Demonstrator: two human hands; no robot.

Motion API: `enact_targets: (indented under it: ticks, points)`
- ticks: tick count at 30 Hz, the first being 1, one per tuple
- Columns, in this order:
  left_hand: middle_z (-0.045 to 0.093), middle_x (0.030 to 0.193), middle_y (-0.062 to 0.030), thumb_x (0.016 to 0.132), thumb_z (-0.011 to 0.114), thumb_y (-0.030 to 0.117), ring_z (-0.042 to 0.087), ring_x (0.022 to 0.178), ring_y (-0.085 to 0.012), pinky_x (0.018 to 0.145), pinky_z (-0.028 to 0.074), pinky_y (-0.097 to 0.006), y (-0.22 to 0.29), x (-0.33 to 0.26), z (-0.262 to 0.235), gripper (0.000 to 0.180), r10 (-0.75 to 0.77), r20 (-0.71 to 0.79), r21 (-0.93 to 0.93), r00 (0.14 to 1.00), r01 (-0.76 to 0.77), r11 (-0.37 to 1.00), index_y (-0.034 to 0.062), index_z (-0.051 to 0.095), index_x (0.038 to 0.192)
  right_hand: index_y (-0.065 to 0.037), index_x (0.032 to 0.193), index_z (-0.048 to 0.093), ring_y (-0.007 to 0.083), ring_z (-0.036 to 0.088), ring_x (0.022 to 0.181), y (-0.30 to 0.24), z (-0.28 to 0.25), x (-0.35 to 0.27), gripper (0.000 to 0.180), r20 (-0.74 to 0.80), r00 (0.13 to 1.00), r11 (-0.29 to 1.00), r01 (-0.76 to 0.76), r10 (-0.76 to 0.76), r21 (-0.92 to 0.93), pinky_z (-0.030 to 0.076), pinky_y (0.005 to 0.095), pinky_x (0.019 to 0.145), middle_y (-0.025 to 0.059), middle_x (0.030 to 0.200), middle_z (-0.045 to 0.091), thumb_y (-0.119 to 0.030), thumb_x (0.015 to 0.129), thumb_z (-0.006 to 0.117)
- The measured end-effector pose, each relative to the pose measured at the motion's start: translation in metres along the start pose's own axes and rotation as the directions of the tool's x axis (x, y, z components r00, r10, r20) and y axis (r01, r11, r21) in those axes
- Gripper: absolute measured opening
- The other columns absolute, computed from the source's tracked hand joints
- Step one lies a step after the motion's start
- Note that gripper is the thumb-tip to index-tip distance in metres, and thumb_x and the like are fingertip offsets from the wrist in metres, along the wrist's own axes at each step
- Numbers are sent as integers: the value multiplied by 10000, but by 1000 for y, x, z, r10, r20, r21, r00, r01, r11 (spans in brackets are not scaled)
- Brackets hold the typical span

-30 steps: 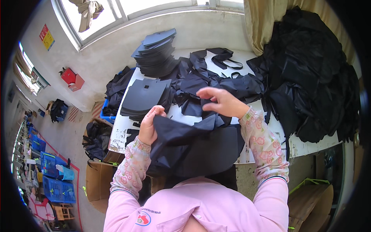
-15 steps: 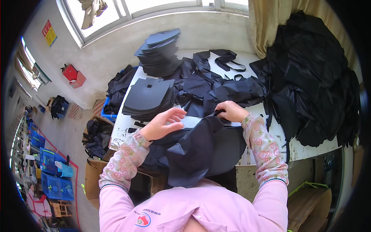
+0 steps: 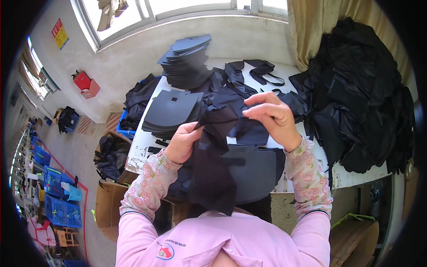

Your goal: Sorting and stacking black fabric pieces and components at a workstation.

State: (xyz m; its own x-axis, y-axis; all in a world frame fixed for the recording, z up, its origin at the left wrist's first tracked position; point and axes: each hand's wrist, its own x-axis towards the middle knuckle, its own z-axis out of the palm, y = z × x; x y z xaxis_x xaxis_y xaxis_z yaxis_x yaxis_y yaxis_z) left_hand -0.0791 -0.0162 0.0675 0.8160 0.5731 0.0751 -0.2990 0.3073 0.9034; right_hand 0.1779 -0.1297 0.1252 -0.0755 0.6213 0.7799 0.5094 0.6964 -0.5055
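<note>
A limp black fabric piece hangs in front of my chest. My left hand is closed on its upper left edge, thumb on top. Beside its upper right end is my right hand, raised, with fingers curved and thumb a little apart; nothing shows between them. Under the fabric, at the near table edge, lies a dark grey curved sheet, partly covered. Beyond my hands, loose black fabric pieces lie heaped on the white table.
Two stacks of dark grey sheets, a nearer stack and a taller stack, stand at left. A large black fabric heap rises on the right. Left of the table are a cardboard box and a blue crate with black fabric.
My left hand, open before, now grips the black fabric. My right hand has lifted and come off the fabric edge it pinched. The fabric is raised and shifted left, baring the grey sheet.
</note>
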Motion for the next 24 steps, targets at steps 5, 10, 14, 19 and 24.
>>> enact_targets:
  ticks: [5,10,14,19,24]
  points:
    - [682,1006,-24,929,657,6,630,860,-79,763,517,-224,7,-11,12,153,247,-254,188,935,-203,961,-12,657,1080,-32,1047,713,121,576,716,-36,22,-2,191,81,982,985,-171,168,26,453,240,649,38,858,640,-35,857,727]
    - [604,922,-18,831,757,-6,563,791,-93,690,472,-234,-1,-16,27,181,623,-122,692,773,-384,612,11,611,937,-21,989,661,82,546,626,-60,66,12,190,37,938,933,-337,344,-124,432,222,574,29,800,609,-107,851,760]
    - [585,906,-52,769,807,1,542,759,-112,660,447,-245,3,-26,27,262,700,5,819,714,-405,407,14,596,923,-29,914,647,58,525,625,-49,72,16,139,53,908,908,-411,416,-80,424,219,565,6,788,597,-95,854,753]
    - [597,911,29,843,751,-27,531,814,-38,716,444,-205,25,-50,26,199,567,-292,582,770,-328,744,7,611,979,-27,848,668,63,481,624,-53,50,25,97,-51,929,930,-366,368,48,402,227,570,0,753,541,-66,829,755]
    - [605,894,21,859,726,-7,544,836,-53,761,439,-218,38,-58,-14,178,659,-195,789,727,-283,545,16,624,1004,-34,904,685,40,518,665,-68,36,38,47,-117,957,964,-259,265,63,410,221,590,-11,789,609,-61,879,714]
